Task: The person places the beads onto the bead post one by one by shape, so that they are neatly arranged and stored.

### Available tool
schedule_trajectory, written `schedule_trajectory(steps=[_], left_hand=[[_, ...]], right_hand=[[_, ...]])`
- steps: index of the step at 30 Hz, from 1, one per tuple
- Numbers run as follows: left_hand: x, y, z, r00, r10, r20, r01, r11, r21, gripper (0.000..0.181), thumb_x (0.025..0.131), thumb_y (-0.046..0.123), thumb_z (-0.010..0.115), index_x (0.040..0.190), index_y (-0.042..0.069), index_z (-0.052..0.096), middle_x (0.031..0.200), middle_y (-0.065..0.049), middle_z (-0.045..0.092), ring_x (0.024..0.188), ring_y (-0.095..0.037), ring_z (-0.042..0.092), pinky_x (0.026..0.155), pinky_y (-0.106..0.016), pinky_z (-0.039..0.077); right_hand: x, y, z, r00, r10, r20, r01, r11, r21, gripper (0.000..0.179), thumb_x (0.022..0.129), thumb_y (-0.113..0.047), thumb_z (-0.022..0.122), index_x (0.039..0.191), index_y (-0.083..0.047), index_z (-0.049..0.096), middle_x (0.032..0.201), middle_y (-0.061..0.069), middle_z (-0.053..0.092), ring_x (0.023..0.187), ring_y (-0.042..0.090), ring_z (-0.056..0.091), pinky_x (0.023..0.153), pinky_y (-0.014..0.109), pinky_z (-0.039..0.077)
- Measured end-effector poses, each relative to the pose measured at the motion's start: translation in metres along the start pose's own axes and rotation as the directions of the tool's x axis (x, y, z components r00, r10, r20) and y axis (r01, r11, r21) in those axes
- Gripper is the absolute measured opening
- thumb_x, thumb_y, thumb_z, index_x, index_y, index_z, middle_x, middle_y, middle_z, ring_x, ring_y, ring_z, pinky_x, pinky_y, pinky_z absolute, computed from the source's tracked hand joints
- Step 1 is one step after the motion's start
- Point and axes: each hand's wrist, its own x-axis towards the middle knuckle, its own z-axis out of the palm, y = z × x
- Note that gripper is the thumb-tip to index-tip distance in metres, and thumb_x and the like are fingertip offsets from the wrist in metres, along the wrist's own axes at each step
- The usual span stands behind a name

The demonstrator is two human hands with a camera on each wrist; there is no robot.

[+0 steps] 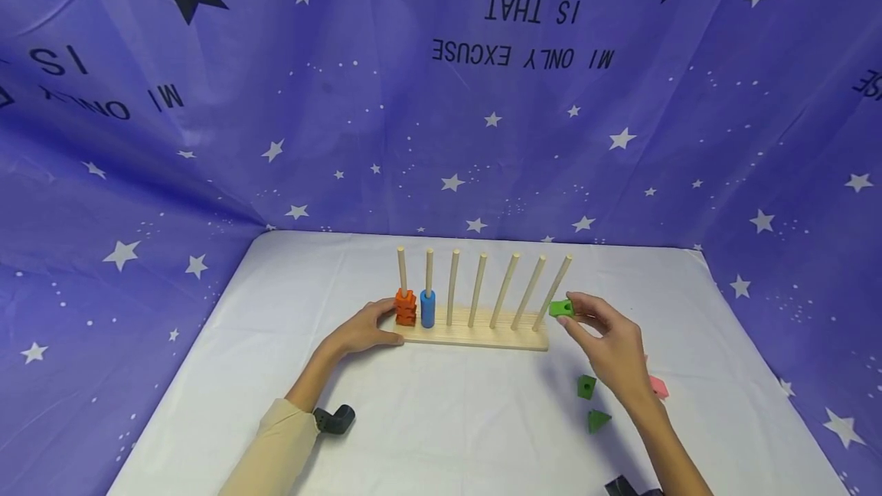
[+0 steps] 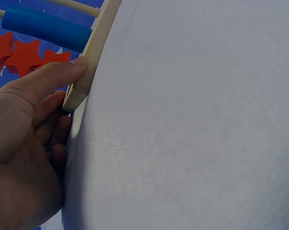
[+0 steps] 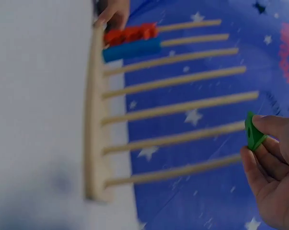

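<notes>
A wooden peg board (image 1: 475,339) with a row of several upright pegs stands on the table. Orange star-shaped blocks (image 1: 406,308) are stacked on its leftmost peg, and blue cylinders (image 2: 43,28) fill the lower part of the peg beside it. My left hand (image 1: 368,327) grips the board's left end, thumb on the front edge. Between the thumb and fingers of my right hand (image 1: 609,343) is a light green block (image 3: 253,134) with a hole through it. In the right wrist view the block is close to the peg tips at the board's right end.
Two dark green blocks (image 1: 586,386) lie on the white table (image 1: 448,419) at the right, one of them triangular. Pink blocks (image 1: 658,386) are partly hidden behind the right wrist. A black object (image 1: 335,419) is by the left sleeve. A purple star-patterned cloth (image 1: 386,136) hangs around the table.
</notes>
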Motion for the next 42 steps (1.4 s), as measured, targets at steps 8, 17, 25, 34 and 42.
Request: schedule_trajectory(steps=[8,17,25,34,42], left_hand=[[0.0,0.0,-0.001,1.0,-0.003,0.001,0.003,1.0,0.001,0.079,0.081,0.021,0.082,0.147,-0.001,0.045,0.15,-0.024,0.042,0.138,-0.042,0.034,0.115,-0.057,0.024],[0.001,0.005,-0.002,1.0,-0.016,0.005,0.015,1.0,0.014,0.079,0.081,0.022,0.082,0.148,0.001,0.045,0.15,-0.022,0.043,0.139,-0.04,0.034,0.115,-0.056,0.024],[0.0,0.007,-0.002,1.0,-0.015,0.006,0.014,1.0,0.017,0.079,0.08,0.022,0.083,0.148,0.002,0.046,0.15,-0.022,0.043,0.138,-0.041,0.035,0.114,-0.057,0.025],[0.0,0.005,-0.002,1.0,-0.012,0.004,0.012,1.0,0.003,0.079,0.081,0.022,0.083,0.148,0.003,0.046,0.151,-0.02,0.043,0.139,-0.039,0.035,0.115,-0.055,0.024],[-0.001,0.004,-0.003,1.0,-0.007,-0.001,0.007,1.0,0.014,0.079,0.08,0.022,0.083,0.148,0.002,0.047,0.15,-0.021,0.044,0.138,-0.04,0.035,0.114,-0.057,0.025]], right_hand=[[0.039,-0.055,0.032,0.987,-0.16,0.031,0.153,0.976,0.157,0.039,0.079,0.016,0.076,0.116,0.006,0.068,0.108,0.015,0.069,0.095,0.01,0.064,0.088,0.02,0.052],[0.078,-0.083,0.075,0.982,-0.172,0.083,0.153,0.969,0.192,0.033,0.086,0.002,0.075,0.119,0.001,0.069,0.112,0.01,0.068,0.109,0.022,0.063,0.101,0.03,0.047],[0.09,-0.08,0.101,0.985,-0.057,0.163,0.027,0.983,0.182,0.031,0.089,-0.003,0.073,0.12,-0.001,0.069,0.116,0.011,0.067,0.111,0.025,0.062,0.101,0.035,0.047],[0.079,-0.06,0.121,0.988,0.014,0.155,-0.051,0.971,0.236,0.035,0.088,-0.004,0.076,0.12,0.002,0.066,0.11,0.01,0.069,0.099,0.023,0.064,0.09,0.04,0.052],[0.059,-0.036,0.141,0.96,0.207,0.187,-0.258,0.915,0.309,0.029,0.086,-0.008,0.078,0.113,0.0,0.068,0.11,0.012,0.068,0.106,0.028,0.063,0.096,0.045,0.05]])
